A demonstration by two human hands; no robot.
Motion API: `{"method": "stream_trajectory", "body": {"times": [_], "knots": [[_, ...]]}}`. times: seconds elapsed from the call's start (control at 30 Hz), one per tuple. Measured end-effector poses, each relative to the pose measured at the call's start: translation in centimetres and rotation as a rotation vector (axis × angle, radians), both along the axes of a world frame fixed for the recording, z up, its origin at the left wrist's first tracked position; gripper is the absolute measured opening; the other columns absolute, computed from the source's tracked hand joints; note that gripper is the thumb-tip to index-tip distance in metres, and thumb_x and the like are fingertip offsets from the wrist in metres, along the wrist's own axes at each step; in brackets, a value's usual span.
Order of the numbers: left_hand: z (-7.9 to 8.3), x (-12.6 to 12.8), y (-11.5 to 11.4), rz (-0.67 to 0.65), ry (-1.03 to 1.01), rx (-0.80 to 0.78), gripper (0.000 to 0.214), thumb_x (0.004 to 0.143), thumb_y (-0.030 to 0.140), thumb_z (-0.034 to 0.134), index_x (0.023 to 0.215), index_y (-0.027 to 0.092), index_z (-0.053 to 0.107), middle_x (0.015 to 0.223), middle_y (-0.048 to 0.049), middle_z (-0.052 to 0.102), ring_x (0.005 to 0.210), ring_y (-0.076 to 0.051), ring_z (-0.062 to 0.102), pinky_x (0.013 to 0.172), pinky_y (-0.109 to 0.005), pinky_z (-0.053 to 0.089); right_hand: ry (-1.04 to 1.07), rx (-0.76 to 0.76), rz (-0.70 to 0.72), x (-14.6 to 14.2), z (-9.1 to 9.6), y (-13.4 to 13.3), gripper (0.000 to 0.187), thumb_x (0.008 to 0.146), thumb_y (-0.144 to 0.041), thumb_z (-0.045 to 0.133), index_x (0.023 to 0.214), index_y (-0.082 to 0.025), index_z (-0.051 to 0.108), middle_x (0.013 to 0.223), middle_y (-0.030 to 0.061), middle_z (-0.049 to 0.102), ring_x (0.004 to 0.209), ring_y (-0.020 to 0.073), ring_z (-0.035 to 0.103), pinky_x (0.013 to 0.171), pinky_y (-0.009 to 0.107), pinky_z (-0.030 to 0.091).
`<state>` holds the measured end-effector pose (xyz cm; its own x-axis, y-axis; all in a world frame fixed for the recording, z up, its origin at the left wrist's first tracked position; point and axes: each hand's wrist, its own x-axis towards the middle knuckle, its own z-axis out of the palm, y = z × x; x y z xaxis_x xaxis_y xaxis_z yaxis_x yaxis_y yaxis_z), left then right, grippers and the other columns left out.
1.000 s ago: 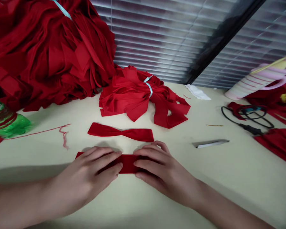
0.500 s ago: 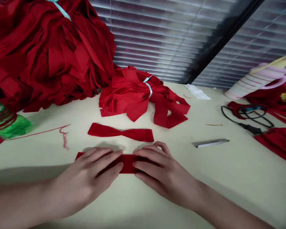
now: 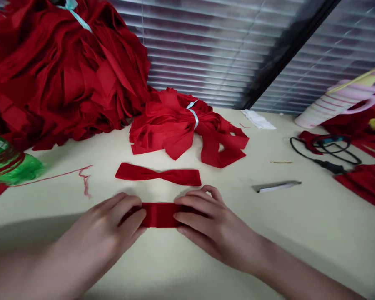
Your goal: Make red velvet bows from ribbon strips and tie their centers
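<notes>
A folded strip of red velvety fabric (image 3: 159, 215) lies flat on the cream table (image 3: 284, 233), close to the front edge of my view. My left hand (image 3: 111, 221) grips its left part, fingers across the top. My right hand (image 3: 214, 221) holds its right end, with the fingertips curled over the fabric. Part of the strip is hidden under both hands. Just beyond them lies a finished red fabric bow (image 3: 158, 176), pinched at its middle and touching neither hand.
Behind the bow sit a tied bundle of red fabric strips (image 3: 175, 129) and a large red pile (image 3: 59, 75). A green bottle (image 3: 9, 160) lies at left. To the right are a utility knife (image 3: 276, 186), a black cable (image 3: 326, 156), and a pink striped cone (image 3: 337, 104).
My left hand has shifted left and toward me, showing more of the strip's middle. The strip's left end no longer sticks out past those fingers. My right hand has barely moved.
</notes>
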<state>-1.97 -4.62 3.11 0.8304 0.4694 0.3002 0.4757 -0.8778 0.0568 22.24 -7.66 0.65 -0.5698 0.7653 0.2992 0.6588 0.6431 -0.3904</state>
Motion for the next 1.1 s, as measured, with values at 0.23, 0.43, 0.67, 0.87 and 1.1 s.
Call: {"method": "stream_trajectory", "body": {"times": [0.23,0.43,0.67,0.87,1.1], "knots": [[-0.7,-0.8,0.7,0.068,-0.085,-0.391,0.021,0.092,0.020,0.041,0.093,0.021,0.062,0.094,-0.0037,0.059,0.079,-0.016,0.060,0.064,-0.027,0.050,-0.023,0.008,0.006,0.0,0.1,0.1,0.015,0.090,-0.026,0.051,0.095,-0.023,0.065,0.106,0.0047,0.062,0.103,0.0182,0.052,0.093,0.037,0.031],[-0.1,-0.7,1.4,0.087,-0.146,-0.640,0.016,0.088,0.013,0.046,0.082,0.020,0.059,0.083,0.0003,0.056,0.071,-0.010,0.057,0.059,-0.021,0.046,-0.023,0.005,-0.006,0.0,0.0,0.1,0.016,0.090,-0.028,0.051,0.095,-0.023,0.065,0.106,0.0034,0.062,0.103,0.0177,0.052,0.093,0.037,0.030],[-0.3,0.8,-0.1,0.030,-0.300,-0.233,0.015,0.089,0.013,0.049,0.098,0.017,0.059,0.098,-0.0047,0.058,0.087,-0.014,0.057,0.074,-0.025,0.050,-0.046,0.009,-0.002,0.0,0.1,0.1,0.014,0.089,-0.028,0.053,0.092,-0.024,0.066,0.105,0.0026,0.062,0.101,0.0172,0.052,0.093,0.036,0.029],[-1.2,1.9,-0.4,-0.002,-0.251,-0.087,0.028,0.094,0.016,0.038,0.089,0.015,0.066,0.083,-0.0047,0.063,0.078,-0.016,0.060,0.068,-0.029,0.053,-0.077,0.037,-0.007,-0.1,0.1,0.1,0.013,0.089,-0.028,0.054,0.092,-0.024,0.065,0.104,0.0009,0.062,0.101,0.0152,0.052,0.093,0.034,0.030],[-1.6,2.2,0.0,-0.021,-0.259,-0.073,0.029,0.094,0.017,0.039,0.088,0.016,0.067,0.083,-0.0041,0.066,0.076,-0.018,0.061,0.066,-0.032,0.054,-0.038,0.033,-0.007,0.0,-0.1,0.1,0.011,0.088,-0.027,0.055,0.088,-0.023,0.065,0.103,0.0011,0.063,0.101,0.0156,0.053,0.094,0.034,0.028]]}}
